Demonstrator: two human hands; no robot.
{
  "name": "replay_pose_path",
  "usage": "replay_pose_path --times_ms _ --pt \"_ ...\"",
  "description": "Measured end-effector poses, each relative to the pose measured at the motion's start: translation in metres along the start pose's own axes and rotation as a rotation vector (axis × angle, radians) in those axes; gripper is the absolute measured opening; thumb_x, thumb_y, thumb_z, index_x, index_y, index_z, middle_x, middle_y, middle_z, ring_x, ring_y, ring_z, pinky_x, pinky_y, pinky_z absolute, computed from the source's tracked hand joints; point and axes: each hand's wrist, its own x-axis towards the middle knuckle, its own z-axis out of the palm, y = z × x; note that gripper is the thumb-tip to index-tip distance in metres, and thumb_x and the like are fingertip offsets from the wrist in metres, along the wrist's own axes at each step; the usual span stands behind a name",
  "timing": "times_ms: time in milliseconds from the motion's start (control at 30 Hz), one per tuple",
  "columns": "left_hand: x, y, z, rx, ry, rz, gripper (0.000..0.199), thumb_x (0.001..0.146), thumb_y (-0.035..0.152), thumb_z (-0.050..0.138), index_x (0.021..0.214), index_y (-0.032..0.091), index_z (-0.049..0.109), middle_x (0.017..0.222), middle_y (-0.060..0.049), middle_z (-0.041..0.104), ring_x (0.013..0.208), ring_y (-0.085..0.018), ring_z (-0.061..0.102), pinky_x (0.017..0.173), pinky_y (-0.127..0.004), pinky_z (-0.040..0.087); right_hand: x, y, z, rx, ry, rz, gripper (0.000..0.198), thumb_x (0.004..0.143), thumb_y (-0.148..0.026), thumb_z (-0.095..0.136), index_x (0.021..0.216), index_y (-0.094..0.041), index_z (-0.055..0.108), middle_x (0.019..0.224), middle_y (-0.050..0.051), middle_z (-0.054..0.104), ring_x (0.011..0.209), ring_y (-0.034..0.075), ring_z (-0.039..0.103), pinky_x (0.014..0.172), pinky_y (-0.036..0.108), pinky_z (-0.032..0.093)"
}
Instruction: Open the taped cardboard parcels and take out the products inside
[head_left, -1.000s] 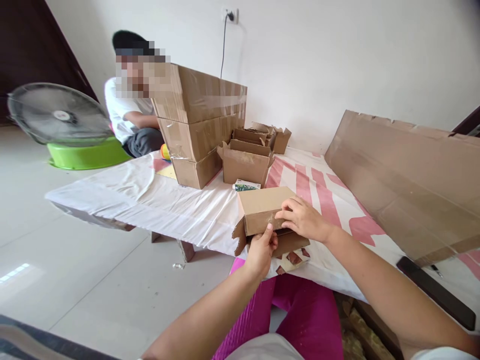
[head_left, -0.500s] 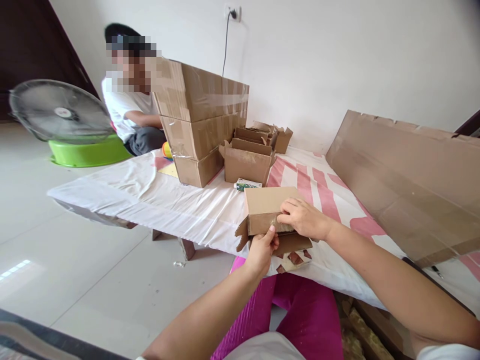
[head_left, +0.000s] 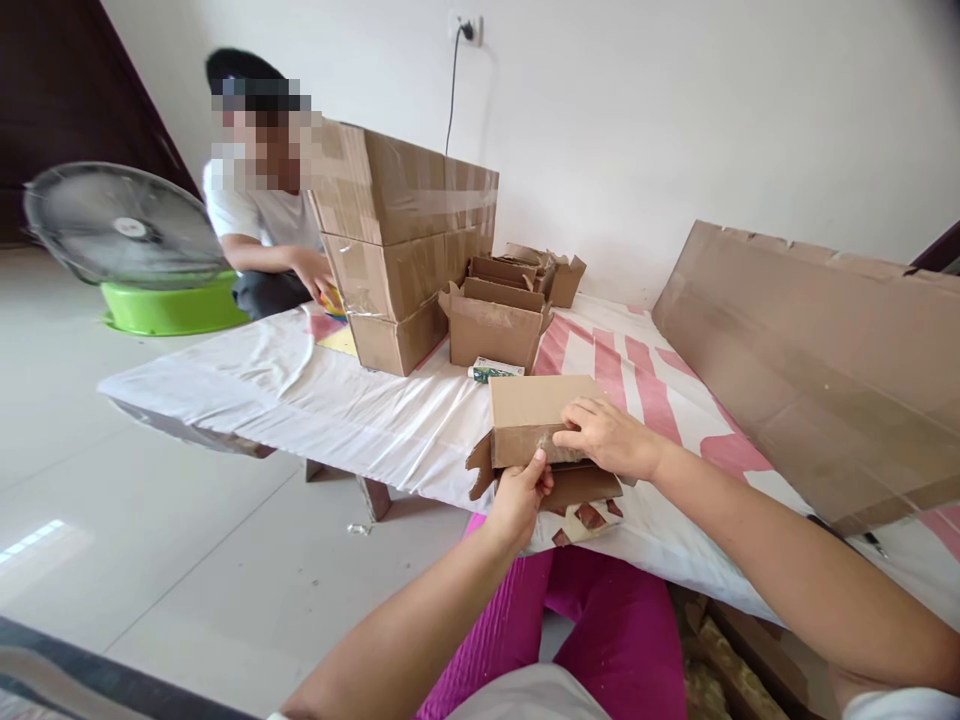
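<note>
A small cardboard box lies on the cloth-covered table in front of me, with torn flaps along its near side. My left hand is closed at the box's near lower edge, its thumb against the near face. My right hand has its fingers bent over the top near edge, thumb toward the same face. A shiny patch that looks like clear tape shows between the two hands. An open flap hangs below them, and another flap sticks out at the left.
Taped cartons are stacked beyond the box, beside open boxes and a small green-and-white carton. A large cardboard sheet leans at the right. A person squats behind the stack near a fan on a green basin.
My hands have hardly moved on the box; the left has shifted slightly left. The other person has lowered a hand to a yellow object beside the stack.
</note>
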Motion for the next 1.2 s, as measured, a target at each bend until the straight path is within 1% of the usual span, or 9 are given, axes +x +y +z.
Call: replay_pose_path --times_ms 100,200,333,533,733,833,1067,1133,1200 --pt "0.000 0.000 0.000 0.006 0.003 -0.001 0.047 0.058 0.055 0.082 0.061 0.014 0.059 0.054 0.002 0.053 0.052 -0.008 0.047 0.054 -0.024 0.035 -0.002 0.001 -0.002 -0.014 -0.003 0.004 0.019 0.092 -0.014 0.049 0.082 -0.020 0.064 0.087 0.005 0.054 0.084 0.019 0.045 0.072 0.031 0.038" --pt "0.000 0.000 -0.001 0.017 -0.002 0.003 0.046 0.059 0.055 0.082 0.061 0.015 0.059 0.054 0.002 0.054 0.052 -0.009 0.047 0.054 -0.024 0.036 -0.005 0.002 -0.003 0.020 0.070 0.007 0.019 0.093 -0.015 0.048 0.093 -0.019 0.066 0.092 0.006 0.058 0.086 0.019 0.049 0.075 0.032 0.040" --pt "0.001 0.000 -0.001 0.031 -0.003 0.008 0.048 0.057 0.058 0.082 0.060 0.015 0.059 0.053 0.001 0.055 0.051 -0.009 0.047 0.053 -0.024 0.035 -0.004 0.004 -0.003 -0.019 0.164 -0.126 0.027 0.097 -0.014 0.040 0.102 -0.019 0.065 0.097 0.007 0.063 0.089 0.019 0.052 0.074 0.032 0.039" --pt "0.003 -0.002 -0.002 0.047 0.003 0.012 0.049 0.058 0.058 0.081 0.059 0.014 0.060 0.053 0.000 0.055 0.051 -0.009 0.047 0.053 -0.024 0.035 0.014 0.005 -0.006 -0.159 0.110 -0.344 0.032 0.098 -0.012 0.038 0.077 -0.018 0.061 0.078 0.005 0.062 0.077 0.017 0.049 0.064 0.031 0.032" --pt "0.004 -0.004 -0.002 0.039 0.007 0.024 0.050 0.054 0.059 0.082 0.059 0.015 0.060 0.054 0.002 0.055 0.053 -0.009 0.048 0.054 -0.024 0.035 0.029 0.003 -0.008 -0.243 0.037 -0.461 0.024 0.095 -0.013 0.042 0.080 -0.018 0.060 0.076 0.005 0.059 0.075 0.019 0.047 0.061 0.033 0.030" --pt "0.004 -0.002 -0.003 0.046 0.008 0.029 0.049 0.056 0.059 0.081 0.059 0.015 0.060 0.053 0.001 0.055 0.052 -0.009 0.048 0.054 -0.024 0.035 0.023 0.001 -0.003 -0.240 0.026 -0.381 0.024 0.094 -0.013 0.041 0.080 -0.018 0.060 0.076 0.007 0.058 0.075 0.021 0.046 0.063 0.034 0.031" --pt "0.008 0.002 -0.009 0.052 0.037 0.059 0.052 0.057 0.061 0.080 0.056 0.015 0.057 0.052 0.001 0.054 0.051 -0.009 0.046 0.054 -0.024 0.035 -0.015 -0.005 0.005 -0.035 0.144 0.012 0.029 0.092 -0.008 0.033 0.080 -0.017 0.058 0.077 0.009 0.056 0.075 0.023 0.046 0.067 0.036 0.040" --pt "0.009 0.001 -0.010 0.055 0.037 0.063 0.052 0.056 0.061 0.081 0.057 0.015 0.058 0.052 0.000 0.055 0.051 -0.009 0.047 0.054 -0.024 0.035 -0.019 -0.006 0.004 0.019 0.192 0.071 0.027 0.095 -0.011 0.035 0.089 -0.016 0.061 0.084 0.009 0.058 0.079 0.022 0.049 0.072 0.036 0.043" --pt "0.010 0.000 -0.010 0.057 0.036 0.068 0.051 0.056 0.062 0.081 0.058 0.015 0.059 0.052 0.000 0.056 0.052 -0.009 0.047 0.055 -0.024 0.036 -0.017 -0.007 0.005 0.027 0.231 0.068 0.026 0.097 -0.014 0.037 0.107 -0.016 0.061 0.095 0.009 0.061 0.086 0.021 0.053 0.076 0.034 0.045"
